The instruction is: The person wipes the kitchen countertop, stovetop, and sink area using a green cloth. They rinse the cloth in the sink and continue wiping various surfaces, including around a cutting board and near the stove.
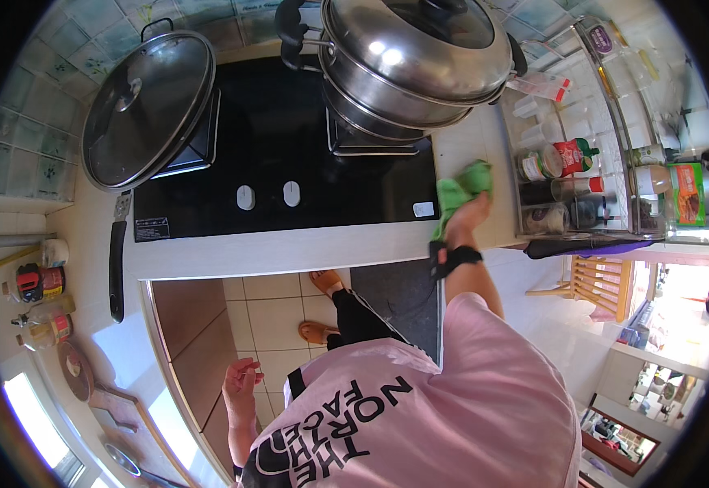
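Note:
My right hand point(469, 218) holds a green cloth point(459, 188) against the pale countertop point(465, 145), just right of the black glass cooktop point(269, 122); a dark strap is around that wrist. My left hand point(243, 377) hangs in the air at the lower left, fingers loosely curled, with nothing seen in it. A steel steamer pot point(403, 73) with a domed lid stands on the cooktop's right burner. On the left burner, a pan with a glass lid point(147, 110) sits tilted, and its black handle point(117, 271) reaches over the counter. Two white knobs point(268, 195) are near the cooktop's front.
A wire rack point(623, 122) with jars, bottles and packets borders the counter's right side. Bottles point(46, 323), a round wooden board point(76, 370) and a cutting board point(135, 427) are along the left. A wooden chair point(601, 283) stands beyond at the right.

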Demonstrator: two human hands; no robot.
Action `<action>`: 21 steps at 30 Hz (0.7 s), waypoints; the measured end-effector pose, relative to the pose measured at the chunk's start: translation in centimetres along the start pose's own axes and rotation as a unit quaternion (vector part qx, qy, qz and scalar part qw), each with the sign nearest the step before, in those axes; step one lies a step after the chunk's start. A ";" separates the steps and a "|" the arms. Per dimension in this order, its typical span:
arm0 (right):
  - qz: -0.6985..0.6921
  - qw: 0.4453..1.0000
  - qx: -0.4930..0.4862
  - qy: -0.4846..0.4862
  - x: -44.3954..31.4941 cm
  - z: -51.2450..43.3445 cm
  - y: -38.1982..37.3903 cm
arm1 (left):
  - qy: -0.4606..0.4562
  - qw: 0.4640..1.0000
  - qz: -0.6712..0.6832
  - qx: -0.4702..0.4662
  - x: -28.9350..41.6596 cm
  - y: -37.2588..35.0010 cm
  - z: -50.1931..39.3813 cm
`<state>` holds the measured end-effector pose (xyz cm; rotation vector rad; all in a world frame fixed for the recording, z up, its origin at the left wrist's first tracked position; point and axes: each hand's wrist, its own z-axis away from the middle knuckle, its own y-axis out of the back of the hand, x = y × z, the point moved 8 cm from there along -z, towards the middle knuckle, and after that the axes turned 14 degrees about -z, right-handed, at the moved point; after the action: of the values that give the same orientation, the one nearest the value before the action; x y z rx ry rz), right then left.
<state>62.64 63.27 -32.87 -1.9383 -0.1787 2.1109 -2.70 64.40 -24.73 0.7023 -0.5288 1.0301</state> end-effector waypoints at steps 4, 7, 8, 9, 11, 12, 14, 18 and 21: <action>-0.050 0.976 -0.102 -0.184 4.0 -9.4 -4.5 | -0.016 0.999 -0.032 -0.024 0.4 -0.6 -0.8; 0.253 0.906 -0.339 -0.010 2.0 -5.3 -12.7 | -0.007 0.998 -0.053 -0.024 1.0 -1.1 -1.1; 0.350 0.826 -0.405 0.174 1.8 -4.2 -13.6 | -0.011 0.998 -0.055 -0.034 1.5 -1.4 -1.5; 0.426 0.699 -0.460 0.344 1.7 -1.3 -14.7 | -0.011 0.998 -0.055 -0.036 1.6 -1.5 -1.6; 0.375 0.714 -0.508 0.303 1.3 0.2 -11.5 | -0.016 0.998 -0.041 -0.042 2.1 -1.8 -1.5; 0.344 0.717 -0.535 0.286 0.3 2.0 -10.2 | -0.021 0.999 -0.029 -0.041 2.1 -1.7 -1.4; 0.343 0.702 -0.557 0.280 -1.8 5.3 -6.3 | -0.023 0.999 -0.018 -0.033 1.6 -1.5 -0.9; 0.455 0.658 -0.514 0.310 -3.7 11.3 1.9 | -0.020 0.999 -0.013 -0.033 1.0 -1.1 -0.5; 0.479 0.673 -0.489 0.280 -3.8 16.9 3.1 | -0.018 1.000 0.000 -0.024 0.8 -0.4 0.2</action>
<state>45.77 60.81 -28.35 -3.9638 -0.2100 1.7807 -2.00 64.54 -24.19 0.6790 -0.5819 1.0033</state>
